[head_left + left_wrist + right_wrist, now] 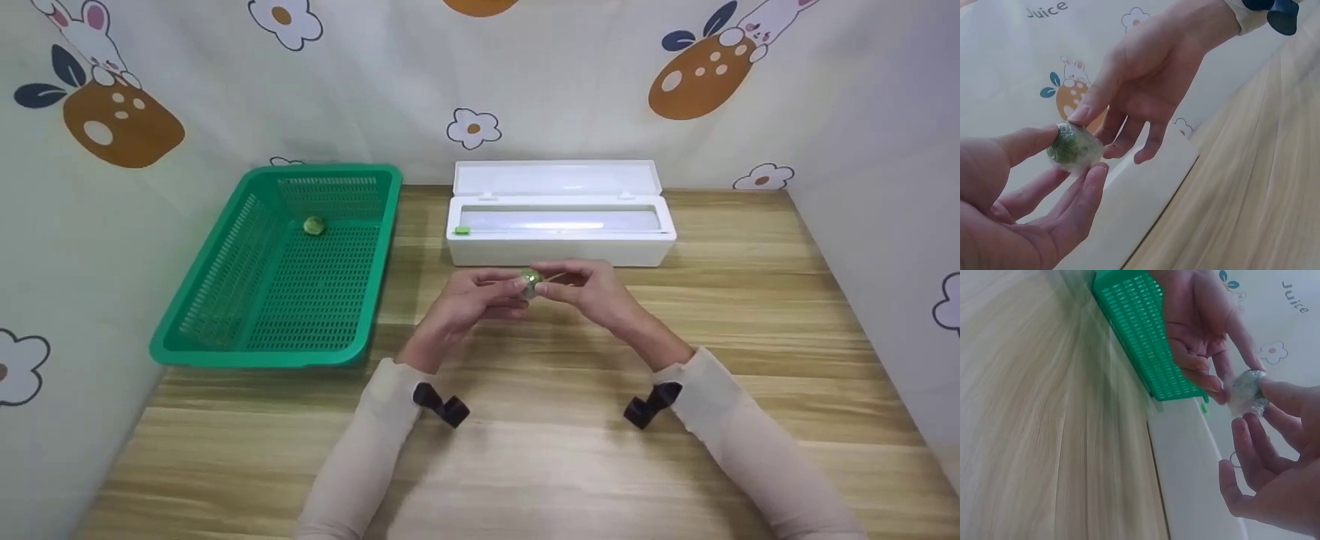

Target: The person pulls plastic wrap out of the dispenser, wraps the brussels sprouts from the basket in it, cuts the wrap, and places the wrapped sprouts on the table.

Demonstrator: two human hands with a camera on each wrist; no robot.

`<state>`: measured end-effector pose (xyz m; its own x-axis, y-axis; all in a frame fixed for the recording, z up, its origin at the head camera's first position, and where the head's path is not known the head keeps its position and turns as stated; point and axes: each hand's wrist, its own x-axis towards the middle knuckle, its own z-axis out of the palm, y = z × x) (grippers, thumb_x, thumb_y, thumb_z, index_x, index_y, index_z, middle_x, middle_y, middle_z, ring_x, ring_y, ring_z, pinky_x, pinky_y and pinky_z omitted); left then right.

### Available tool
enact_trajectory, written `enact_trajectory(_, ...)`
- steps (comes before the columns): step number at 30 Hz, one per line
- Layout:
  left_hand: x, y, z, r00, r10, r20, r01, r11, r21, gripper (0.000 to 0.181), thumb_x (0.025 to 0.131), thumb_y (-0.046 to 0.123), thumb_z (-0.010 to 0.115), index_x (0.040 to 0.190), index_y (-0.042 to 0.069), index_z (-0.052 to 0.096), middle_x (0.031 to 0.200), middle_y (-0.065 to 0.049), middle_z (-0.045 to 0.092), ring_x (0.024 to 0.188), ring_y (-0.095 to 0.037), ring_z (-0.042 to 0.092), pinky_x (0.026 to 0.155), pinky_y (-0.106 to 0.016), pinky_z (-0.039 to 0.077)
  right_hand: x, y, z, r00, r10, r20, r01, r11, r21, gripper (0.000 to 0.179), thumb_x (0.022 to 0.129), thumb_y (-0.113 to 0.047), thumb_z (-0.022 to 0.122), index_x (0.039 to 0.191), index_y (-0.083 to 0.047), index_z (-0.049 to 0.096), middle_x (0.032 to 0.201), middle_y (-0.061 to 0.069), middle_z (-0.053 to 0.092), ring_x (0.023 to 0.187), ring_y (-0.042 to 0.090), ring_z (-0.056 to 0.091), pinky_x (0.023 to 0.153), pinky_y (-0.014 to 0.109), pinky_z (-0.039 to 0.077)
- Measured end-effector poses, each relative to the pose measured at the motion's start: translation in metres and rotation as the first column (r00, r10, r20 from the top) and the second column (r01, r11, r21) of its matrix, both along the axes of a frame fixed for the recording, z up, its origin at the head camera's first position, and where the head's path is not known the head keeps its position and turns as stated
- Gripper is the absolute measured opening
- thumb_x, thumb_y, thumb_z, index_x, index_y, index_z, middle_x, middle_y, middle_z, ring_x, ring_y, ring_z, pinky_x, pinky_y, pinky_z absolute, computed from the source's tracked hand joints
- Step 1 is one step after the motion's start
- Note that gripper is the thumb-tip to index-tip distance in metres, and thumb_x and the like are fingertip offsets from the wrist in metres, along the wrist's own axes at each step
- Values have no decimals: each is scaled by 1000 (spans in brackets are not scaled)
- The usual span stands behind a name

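Note:
A small, round green vegetable resembling a Brussels sprout (531,282), wrapped in clear cling film, is held between both hands above the table, in front of the white box. My left hand (463,301) pinches it from the left, thumb on top and fingers beneath. From the other side, my right hand (600,294) grips it with thumb and fingertips. In the left wrist view the wrapped sprout (1074,147) shows dark green through crinkled film. The right wrist view shows film bunched whitish on the sprout (1246,394), with my right thumb pressed on it.
A green plastic basket (365,330) stands at the left with one small pale green sprout (313,226) inside. A white cling film dispenser (562,253), lid raised, sits at the back with a green slider (462,231) on its rail. Patterned cloth surrounds the wooden table (540,465).

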<state>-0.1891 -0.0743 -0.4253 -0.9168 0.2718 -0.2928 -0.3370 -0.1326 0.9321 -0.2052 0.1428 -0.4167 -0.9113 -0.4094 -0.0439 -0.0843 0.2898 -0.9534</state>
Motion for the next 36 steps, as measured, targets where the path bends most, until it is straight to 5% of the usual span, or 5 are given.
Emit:
enact_trajectory(8, 1, -11, -6, 996, 82, -27, -84, 994, -69, 40, 85, 21, 81, 121, 7, 71, 120, -12, 72, 109, -27, 72, 96, -39, 58, -4, -18, -6, 1000, -24, 4, 24, 998, -53, 33, 89, -14, 76, 121, -6, 72, 119, 13, 74, 101, 13, 71, 92, 26, 58)
enact_trajectory(14, 2, -20, -15, 973, 218, -73, -227, 961, -156, 38, 85, 20, 82, 120, 10, 72, 122, -11, 70, 103, -21, 72, 93, -35, 60, -10, -41, -15, 998, -40, 43, 43, 996, -72, 33, 88, -11, 77, 119, -4, 72, 120, 14, 73, 108, 21, 71, 95, 29, 58)
enact_trajectory(21, 2, -36, -25, 957, 264, -117, -286, 927, -245, 29, 90, 17, 75, 119, 13, 74, 124, -10, 71, 101, -18, 68, 96, -39, 58, -19, -69, -26, 994, -68, 91, 70, 997, -15, 33, 87, -10, 77, 119, -5, 72, 119, 14, 73, 107, 21, 71, 91, 26, 58)
enact_trajectory(29, 2, -50, -39, 928, 325, -185, -372, 851, -372, 33, 91, 12, 73, 124, 11, 71, 128, -11, 70, 106, -17, 65, 85, -24, 56, -27, -93, -40, 996, -39, 75, 35, 998, 50, 32, 87, -8, 77, 119, -4, 72, 117, 17, 73, 107, 32, 71, 87, 31, 59)
enact_trajectory(36, 3, -60, -44, 902, 396, -170, -430, 807, -404, 29, 92, 10, 72, 120, 10, 73, 123, -12, 72, 91, -15, 67, 76, -28, 58, -30, -110, -42, 989, -6, 147, -3, 998, 56, 36, 87, -10, 77, 122, -5, 71, 119, 16, 73, 107, 29, 71, 92, 39, 57)
